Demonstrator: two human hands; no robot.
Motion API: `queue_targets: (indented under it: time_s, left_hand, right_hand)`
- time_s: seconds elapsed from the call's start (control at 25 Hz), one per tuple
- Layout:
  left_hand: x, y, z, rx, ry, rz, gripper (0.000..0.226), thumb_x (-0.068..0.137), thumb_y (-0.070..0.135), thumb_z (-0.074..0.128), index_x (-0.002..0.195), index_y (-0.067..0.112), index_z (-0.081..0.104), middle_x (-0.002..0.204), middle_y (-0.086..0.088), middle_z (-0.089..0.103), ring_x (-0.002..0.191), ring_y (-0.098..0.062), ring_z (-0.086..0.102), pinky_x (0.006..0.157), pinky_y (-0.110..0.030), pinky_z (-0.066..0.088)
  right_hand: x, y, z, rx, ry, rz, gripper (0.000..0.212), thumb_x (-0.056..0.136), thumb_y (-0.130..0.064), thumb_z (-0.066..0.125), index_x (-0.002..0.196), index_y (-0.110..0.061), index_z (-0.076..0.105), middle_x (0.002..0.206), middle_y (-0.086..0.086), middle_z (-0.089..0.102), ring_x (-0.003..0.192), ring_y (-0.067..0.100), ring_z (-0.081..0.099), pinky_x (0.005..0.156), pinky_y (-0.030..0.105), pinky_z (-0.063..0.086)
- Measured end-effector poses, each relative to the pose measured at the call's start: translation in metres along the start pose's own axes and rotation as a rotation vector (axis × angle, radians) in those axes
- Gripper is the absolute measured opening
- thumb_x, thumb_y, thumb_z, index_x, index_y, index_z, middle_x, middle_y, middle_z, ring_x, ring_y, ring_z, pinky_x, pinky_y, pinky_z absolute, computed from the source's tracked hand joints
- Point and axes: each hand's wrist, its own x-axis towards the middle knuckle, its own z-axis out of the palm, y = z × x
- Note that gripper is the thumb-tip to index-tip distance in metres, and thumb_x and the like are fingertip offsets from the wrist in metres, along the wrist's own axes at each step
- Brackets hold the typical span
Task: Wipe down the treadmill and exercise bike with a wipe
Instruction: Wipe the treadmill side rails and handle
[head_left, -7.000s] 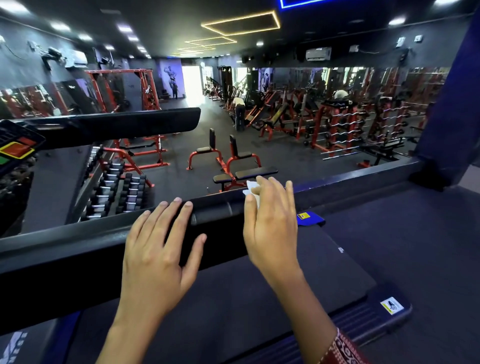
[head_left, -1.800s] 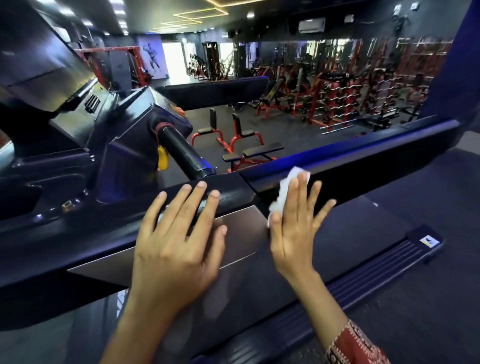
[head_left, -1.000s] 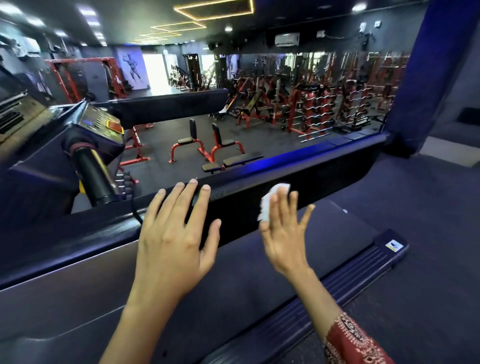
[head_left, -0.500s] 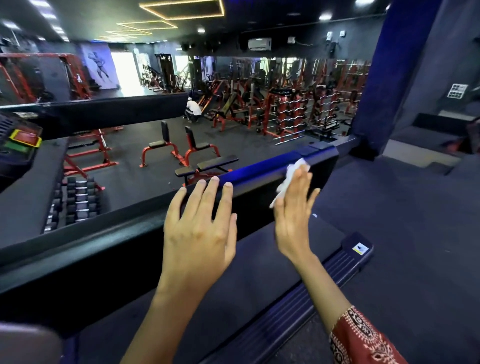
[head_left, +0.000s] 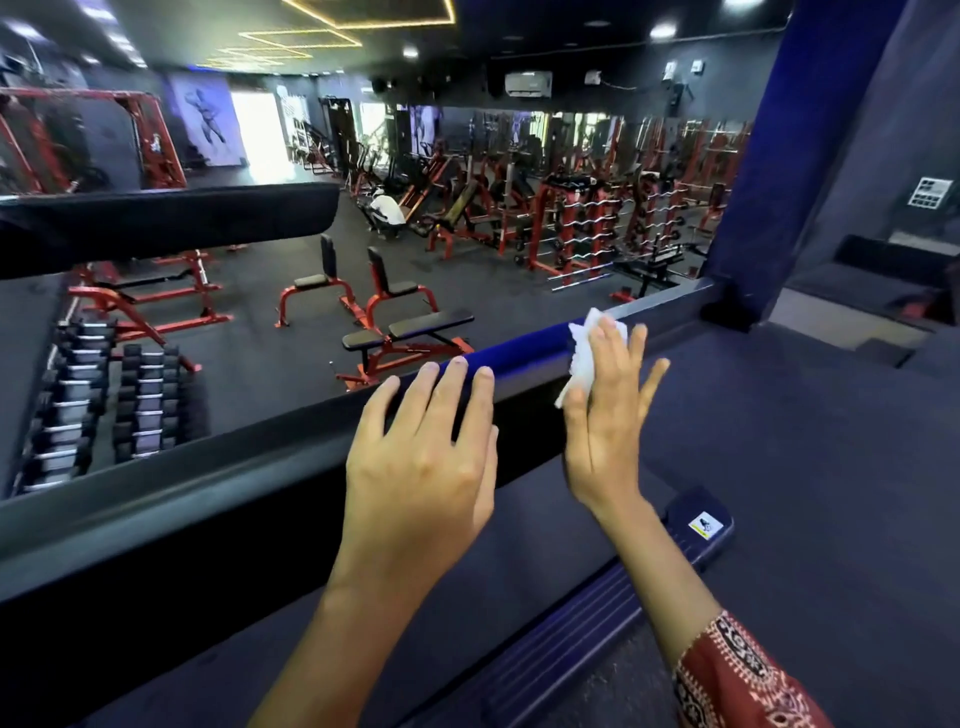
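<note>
The treadmill's dark side handrail (head_left: 208, 483) runs diagonally across the view, and its far stretch shines blue (head_left: 519, 351). My left hand (head_left: 421, 462) lies flat on the rail, fingers straight and together. Just to its right, my right hand (head_left: 602, 431) presses a crumpled white wipe (head_left: 582, 358) against the rail with straight, spread fingers. Part of the wipe is hidden under the palm. The exercise bike is not in view.
The treadmill deck (head_left: 363, 623) and its ribbed side step (head_left: 571, 623) lie below my arms. The other handrail (head_left: 171, 218) juts in at upper left. A blue pillar (head_left: 769, 156) stands at the rail's far end. Red benches (head_left: 379, 306) and a dumbbell rack (head_left: 104, 395) lie beyond.
Both hands have slid along the handrail toward its far blue end, the wipe moving under my right hand. The treadmill console has dropped out of view on the left.
</note>
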Motion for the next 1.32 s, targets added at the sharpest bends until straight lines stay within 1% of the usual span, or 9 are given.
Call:
queue_targets:
  time_s: [0.12,0.24,0.4,0.52,0.64,0.88,1.04,1.2,1.32]
  left_hand:
    - [0.012,0.017,0.013,-0.008,-0.004,-0.033,0.036,0.09,0.023,0.052,0.117,0.005,0.066,0.118,-0.013,0.066,0.107,-0.029,0.063,0.093,-0.043,0.042]
    - [0.018,0.029,0.02,-0.002,-0.02,-0.058,0.036,0.09,0.025,0.053,0.117,0.005,0.066,0.118,-0.012,0.066,0.107,-0.029,0.064,0.094,-0.043,0.042]
    - [0.028,0.042,0.028,0.043,-0.039,-0.105,0.038,0.09,0.028,0.053,0.117,0.004,0.067,0.117,-0.013,0.066,0.106,-0.031,0.064,0.093,-0.045,0.044]
    - [0.044,0.068,0.043,0.072,-0.054,-0.181,0.04,0.09,0.03,0.051,0.115,0.003,0.067,0.117,-0.013,0.066,0.106,-0.032,0.063,0.094,-0.046,0.044]
    - [0.063,0.097,0.058,0.069,-0.044,-0.271,0.038,0.089,0.031,0.052,0.108,0.003,0.069,0.114,-0.013,0.067,0.105,-0.032,0.064,0.092,-0.048,0.045]
    - [0.114,0.155,0.106,0.159,-0.146,-0.388,0.038,0.089,0.034,0.05,0.103,0.005,0.07,0.109,-0.011,0.069,0.103,-0.029,0.064,0.09,-0.042,0.044]
    - [0.145,0.174,0.152,0.152,-0.264,-0.507,0.042,0.089,0.036,0.047,0.101,0.003,0.07,0.104,-0.014,0.069,0.099,-0.032,0.065,0.083,-0.041,0.05]
    - [0.155,0.174,0.2,0.084,-0.457,-0.548,0.046,0.088,0.039,0.043,0.096,0.002,0.069,0.095,-0.015,0.07,0.088,-0.034,0.066,0.075,-0.041,0.052]
    - [0.158,0.161,0.225,0.05,-0.5,-0.668,0.036,0.092,0.032,0.055,0.106,0.001,0.067,0.104,-0.016,0.068,0.097,-0.037,0.062,0.079,-0.042,0.049]
  right_hand:
    - [0.025,-0.007,-0.006,-0.018,-0.066,-0.245,0.054,0.103,-0.037,0.02,0.132,-0.005,0.053,0.139,0.009,0.052,0.14,0.026,0.032,0.118,0.044,-0.007]
    - [0.02,0.014,-0.01,-0.056,-0.076,-0.515,0.042,0.103,-0.03,0.029,0.134,-0.006,0.046,0.137,0.015,0.052,0.134,0.028,0.04,0.118,0.047,0.004]
    - [0.051,0.049,-0.013,0.129,-0.065,-0.408,0.045,0.104,-0.029,0.029,0.122,0.0,0.057,0.123,0.016,0.06,0.124,0.026,0.049,0.119,0.046,0.011]
    - [0.074,0.055,-0.011,0.423,-0.239,-0.511,0.043,0.103,-0.023,0.035,0.113,0.007,0.063,0.114,0.016,0.063,0.113,0.026,0.056,0.115,0.04,0.025]
    - [0.082,0.083,-0.017,0.641,-0.297,-0.613,0.035,0.1,-0.015,0.042,0.113,0.011,0.062,0.117,0.02,0.062,0.113,0.029,0.057,0.109,0.041,0.037]
    - [0.133,0.176,-0.018,0.689,-0.363,-0.437,0.023,0.096,-0.009,0.052,0.11,0.004,0.064,0.109,0.012,0.065,0.099,0.021,0.061,0.086,0.025,0.048]
    - [0.165,0.215,-0.007,0.678,-0.377,-0.313,0.019,0.094,-0.006,0.056,0.108,0.0,0.067,0.105,0.008,0.066,0.096,0.016,0.061,0.085,0.017,0.045]
    - [0.182,0.241,0.016,0.692,-0.432,-0.286,0.02,0.095,-0.01,0.053,0.107,-0.001,0.067,0.106,0.008,0.065,0.098,0.02,0.061,0.088,0.024,0.046]
    - [0.19,0.253,0.038,0.68,-0.518,-0.281,0.024,0.095,-0.014,0.051,0.108,-0.001,0.066,0.107,0.009,0.063,0.098,0.024,0.06,0.085,0.032,0.048]
